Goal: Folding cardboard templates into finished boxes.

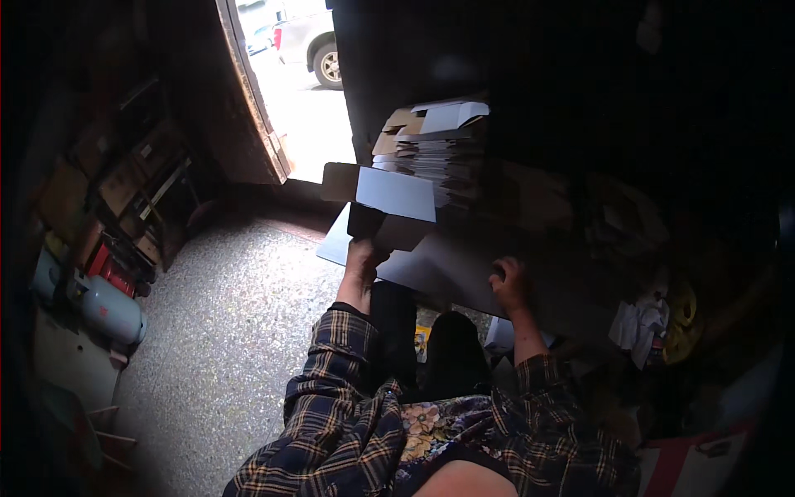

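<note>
My left hand is closed on a small cardboard box, white on its lit face and brown on a flap that stands out to the left. The box is held up over the near left part of a work table, with its dark open side toward my hand. To the right, my right hand is over the near edge of the table, its fingers curled. A dark spot shows between thumb and fingers; what it is, if anything, cannot be made out.
Flat cardboard blanks are stacked behind the box. Crumpled white paper and a yellow bag are at the right. A gas cylinder and cartons line the left wall. A doorway opens onto daylight and a parked vehicle.
</note>
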`<act>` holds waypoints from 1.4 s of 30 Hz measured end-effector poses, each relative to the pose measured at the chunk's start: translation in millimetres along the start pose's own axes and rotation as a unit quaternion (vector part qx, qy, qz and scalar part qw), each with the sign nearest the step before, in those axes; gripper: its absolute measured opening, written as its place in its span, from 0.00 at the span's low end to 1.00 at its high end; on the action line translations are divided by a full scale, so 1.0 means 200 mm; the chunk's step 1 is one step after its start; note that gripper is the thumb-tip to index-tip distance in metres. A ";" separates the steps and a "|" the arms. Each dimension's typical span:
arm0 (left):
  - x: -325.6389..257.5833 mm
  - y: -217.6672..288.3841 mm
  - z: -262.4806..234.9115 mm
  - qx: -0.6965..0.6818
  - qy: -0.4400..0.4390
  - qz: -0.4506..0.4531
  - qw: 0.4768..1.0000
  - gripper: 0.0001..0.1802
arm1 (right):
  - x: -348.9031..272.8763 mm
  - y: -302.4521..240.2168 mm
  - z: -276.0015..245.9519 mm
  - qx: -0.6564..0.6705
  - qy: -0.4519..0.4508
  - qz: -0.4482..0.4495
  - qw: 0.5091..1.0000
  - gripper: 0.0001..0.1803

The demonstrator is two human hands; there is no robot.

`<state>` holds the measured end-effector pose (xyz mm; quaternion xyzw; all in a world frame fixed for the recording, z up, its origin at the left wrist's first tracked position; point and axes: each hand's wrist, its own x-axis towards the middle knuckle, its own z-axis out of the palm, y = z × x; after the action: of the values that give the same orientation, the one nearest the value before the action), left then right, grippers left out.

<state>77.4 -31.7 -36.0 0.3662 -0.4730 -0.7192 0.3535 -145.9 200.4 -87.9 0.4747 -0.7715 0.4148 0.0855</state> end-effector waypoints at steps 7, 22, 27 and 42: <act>0.21 -0.13 -0.33 -0.339 0.195 0.196 0.899 0.15 | 0.03 -0.07 0.06 0.027 -0.004 -0.014 1.000 0.16; -0.11 0.23 -0.10 -0.283 0.267 0.237 0.890 0.39 | 0.00 -0.03 0.01 0.000 -0.033 0.000 0.999 0.16; -0.06 0.23 0.11 -0.138 0.069 0.310 0.938 0.37 | 0.05 0.04 0.04 0.073 0.037 0.051 0.995 0.24; -0.02 0.01 0.63 0.213 -0.120 0.348 0.905 0.30 | 0.59 0.30 -0.16 -0.194 0.129 0.128 0.964 0.28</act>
<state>-28.1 23.9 2.2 0.1560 -0.7511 -0.4713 0.4352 -264.9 158.2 -37.9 0.2892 -0.8739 0.3220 0.2213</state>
